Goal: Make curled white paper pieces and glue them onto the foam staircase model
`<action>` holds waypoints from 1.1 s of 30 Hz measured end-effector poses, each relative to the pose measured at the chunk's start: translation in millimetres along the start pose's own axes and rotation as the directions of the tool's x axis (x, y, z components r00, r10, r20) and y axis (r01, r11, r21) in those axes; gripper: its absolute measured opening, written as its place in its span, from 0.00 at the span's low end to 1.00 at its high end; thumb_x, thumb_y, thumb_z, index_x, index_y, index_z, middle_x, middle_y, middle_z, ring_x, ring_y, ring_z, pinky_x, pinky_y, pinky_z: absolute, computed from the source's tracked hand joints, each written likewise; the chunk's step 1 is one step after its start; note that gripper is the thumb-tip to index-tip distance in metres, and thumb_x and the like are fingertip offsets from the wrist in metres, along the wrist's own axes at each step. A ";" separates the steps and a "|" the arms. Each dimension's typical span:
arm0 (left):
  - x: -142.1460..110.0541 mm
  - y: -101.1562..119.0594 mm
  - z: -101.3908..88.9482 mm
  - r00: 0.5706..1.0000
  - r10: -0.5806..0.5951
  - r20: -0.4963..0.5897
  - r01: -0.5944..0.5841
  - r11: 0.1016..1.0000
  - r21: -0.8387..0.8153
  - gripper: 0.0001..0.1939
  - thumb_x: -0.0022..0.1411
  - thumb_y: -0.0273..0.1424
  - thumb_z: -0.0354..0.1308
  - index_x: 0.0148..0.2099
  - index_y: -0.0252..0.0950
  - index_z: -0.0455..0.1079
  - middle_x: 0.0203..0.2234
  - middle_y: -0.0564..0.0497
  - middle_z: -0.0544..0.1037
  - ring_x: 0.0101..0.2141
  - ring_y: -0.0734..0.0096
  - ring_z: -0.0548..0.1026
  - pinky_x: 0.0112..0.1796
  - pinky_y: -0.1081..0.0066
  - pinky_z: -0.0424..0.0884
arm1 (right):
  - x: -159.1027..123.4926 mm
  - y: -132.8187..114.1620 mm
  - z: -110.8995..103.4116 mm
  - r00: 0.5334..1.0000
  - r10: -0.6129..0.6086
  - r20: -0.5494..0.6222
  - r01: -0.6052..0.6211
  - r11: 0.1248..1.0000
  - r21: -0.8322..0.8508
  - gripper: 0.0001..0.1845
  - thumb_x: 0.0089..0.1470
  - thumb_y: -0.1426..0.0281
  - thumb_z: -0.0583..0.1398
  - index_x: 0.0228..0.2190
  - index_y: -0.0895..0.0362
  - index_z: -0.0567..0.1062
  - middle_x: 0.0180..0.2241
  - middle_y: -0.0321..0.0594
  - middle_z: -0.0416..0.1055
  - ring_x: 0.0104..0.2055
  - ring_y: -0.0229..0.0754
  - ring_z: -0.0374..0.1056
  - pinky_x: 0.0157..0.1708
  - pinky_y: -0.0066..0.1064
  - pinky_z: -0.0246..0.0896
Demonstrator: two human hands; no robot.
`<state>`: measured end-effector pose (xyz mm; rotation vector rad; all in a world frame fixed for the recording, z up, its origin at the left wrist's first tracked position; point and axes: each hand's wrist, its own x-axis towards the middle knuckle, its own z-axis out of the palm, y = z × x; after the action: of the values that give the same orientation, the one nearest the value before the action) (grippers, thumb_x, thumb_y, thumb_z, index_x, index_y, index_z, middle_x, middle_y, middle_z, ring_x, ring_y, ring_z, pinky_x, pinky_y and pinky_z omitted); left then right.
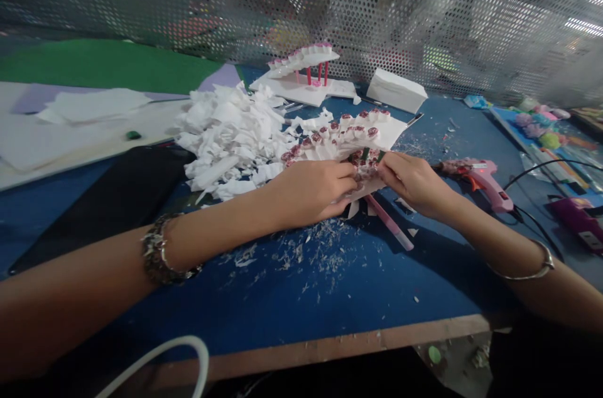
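My left hand [315,191] and my right hand [411,181] meet at the middle of the blue table top [330,297]. Both are closed in a pinch on the near edge of a white paper piece [358,134] studded with several small red-and-white rolled flowers. The fingertips of the two hands almost touch. A pink stick [389,225] lies on the table just under the hands, pointing toward the right front.
A heap of white paper scraps [230,134] lies left of the piece. Behind stand a white model on pink posts [306,71] and a white block [396,89]. A pink glue gun [485,181] with black cable lies to the right. Perforated metal screen [330,9] closes the back.
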<state>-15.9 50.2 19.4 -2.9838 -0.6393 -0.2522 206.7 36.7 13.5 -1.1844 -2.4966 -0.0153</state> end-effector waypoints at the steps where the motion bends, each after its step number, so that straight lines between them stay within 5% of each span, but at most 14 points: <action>1: 0.1 0.0 -0.2 1.000 -0.002 0.003 0.002 1.000 -0.005 0.16 0.63 0.30 0.46 0.47 0.31 0.71 0.44 0.42 0.76 0.44 0.64 0.74 0.40 0.69 0.72 | 0.1 -0.2 -0.4 1.000 0.003 0.001 -0.003 1.000 0.012 0.12 0.62 0.68 0.45 0.27 0.56 0.59 0.25 0.37 0.59 0.26 0.35 0.53 0.28 0.29 0.49; 7: -0.9 -1.9 -0.2 1.000 0.013 0.024 -0.013 1.000 -0.001 0.17 0.64 0.30 0.45 0.50 0.32 0.70 0.47 0.42 0.75 0.45 0.64 0.73 0.42 0.68 0.70 | -2.1 1.5 1.5 0.995 0.089 0.042 -0.092 0.992 0.088 0.11 0.62 0.68 0.45 0.30 0.57 0.63 0.29 0.39 0.64 0.29 0.36 0.59 0.31 0.29 0.54; 15: -5.7 -11.8 -23.1 0.998 -0.001 0.056 0.001 1.000 -0.006 0.17 0.63 0.31 0.48 0.52 0.33 0.68 0.50 0.40 0.71 0.47 0.62 0.71 0.43 0.69 0.68 | -3.8 3.2 4.2 0.999 -0.042 0.012 0.042 0.999 -0.019 0.13 0.62 0.69 0.48 0.34 0.61 0.70 0.33 0.45 0.69 0.34 0.39 0.65 0.34 0.30 0.59; 22: -13.5 -31.0 -37.2 0.990 -0.133 -0.046 0.136 0.987 0.083 0.21 0.62 0.39 0.47 0.53 0.36 0.65 0.49 0.44 0.69 0.48 0.60 0.70 0.43 0.69 0.68 | 1.6 -3.1 16.2 0.999 0.053 0.001 -0.053 0.998 -0.045 0.12 0.60 0.68 0.52 0.34 0.60 0.74 0.33 0.43 0.71 0.35 0.38 0.66 0.33 0.28 0.58; 33: -18.1 -42.2 -33.2 0.985 -0.173 0.005 0.171 0.978 0.116 0.23 0.61 0.40 0.47 0.55 0.37 0.64 0.49 0.43 0.69 0.46 0.60 0.70 0.39 0.71 0.68 | 6.9 -10.8 21.0 0.980 0.198 -0.022 -0.200 0.972 -0.126 0.08 0.54 0.71 0.54 0.31 0.58 0.74 0.32 0.40 0.72 0.32 0.38 0.66 0.28 0.28 0.53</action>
<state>-54.4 77.7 50.7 -2.8256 -0.8840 -0.1966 187.7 38.5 -2.0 -1.4789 -2.3870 -0.1289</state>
